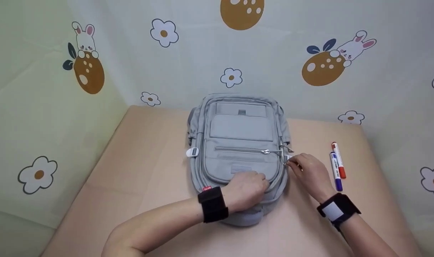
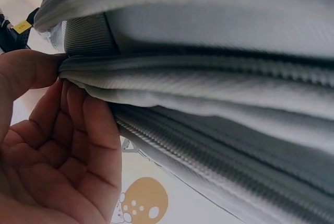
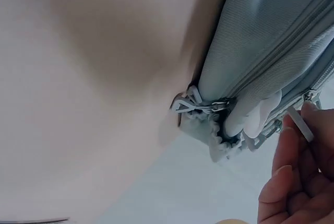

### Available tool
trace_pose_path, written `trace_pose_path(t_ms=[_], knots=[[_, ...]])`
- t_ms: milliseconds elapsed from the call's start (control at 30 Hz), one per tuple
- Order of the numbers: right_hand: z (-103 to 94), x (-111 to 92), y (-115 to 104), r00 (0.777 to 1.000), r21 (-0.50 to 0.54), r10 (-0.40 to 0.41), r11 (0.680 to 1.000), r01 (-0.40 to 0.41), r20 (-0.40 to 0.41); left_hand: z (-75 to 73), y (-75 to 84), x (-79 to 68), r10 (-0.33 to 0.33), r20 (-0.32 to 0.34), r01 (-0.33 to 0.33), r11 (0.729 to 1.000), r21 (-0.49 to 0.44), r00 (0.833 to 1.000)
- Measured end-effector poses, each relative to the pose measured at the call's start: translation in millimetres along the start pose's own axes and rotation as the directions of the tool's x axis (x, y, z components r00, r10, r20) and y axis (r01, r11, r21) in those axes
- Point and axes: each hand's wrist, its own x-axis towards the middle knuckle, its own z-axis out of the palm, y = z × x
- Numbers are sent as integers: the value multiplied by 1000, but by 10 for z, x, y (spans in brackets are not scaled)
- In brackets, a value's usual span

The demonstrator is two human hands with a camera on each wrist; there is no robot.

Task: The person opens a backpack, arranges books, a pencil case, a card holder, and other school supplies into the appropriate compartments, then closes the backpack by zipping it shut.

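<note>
A grey backpack [image 1: 241, 128] lies on its back on the table, front pockets facing up. Near its lower edge, my left hand [image 1: 247, 189] pinches a zippered fabric edge [image 2: 156, 83] between thumb and fingers, as the left wrist view shows close up. At the bag's right side, the fingertips of my right hand [image 1: 311, 175] pinch a zipper pull [image 3: 300, 125]. Beside that pull hangs a white oval tag [image 3: 262, 114]. Another zipper pull [image 1: 265, 151] lies across the front pocket. In the left wrist view the fabric layers gape apart around the pinched edge.
Right of my right hand, a red marker [image 1: 339, 160] and a blue marker [image 1: 335, 171] lie side by side on the tan table [image 1: 149, 160]. A cloth backdrop [image 1: 202, 53] with rabbit and flower prints stands behind and at both sides.
</note>
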Motion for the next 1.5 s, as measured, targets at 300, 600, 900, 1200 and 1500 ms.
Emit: trace_pose_path(t_ms=[300, 600, 900, 1200, 1500], knots=[[27, -10, 18, 997, -26, -50, 998, 48, -57, -74, 59, 119, -50, 26, 51, 998, -24, 998], [56, -38, 15, 998, 13, -22, 1000, 23, -61, 3, 220, 455, -115, -22, 117, 986, 122, 993], [65, -16, 3, 999, 34, 30, 999, -30, -10, 71, 312, 591, -144, 52, 126, 957, 262, 988], [82, 134, 132, 1000, 7, 12, 1000, -12, 9, 29, 265, 566, -86, 87, 67, 977, 201, 992], [152, 460, 291, 998, -33, -35, 999, 33, -60, 78, 263, 549, -98, 35, 88, 972, 220, 995]])
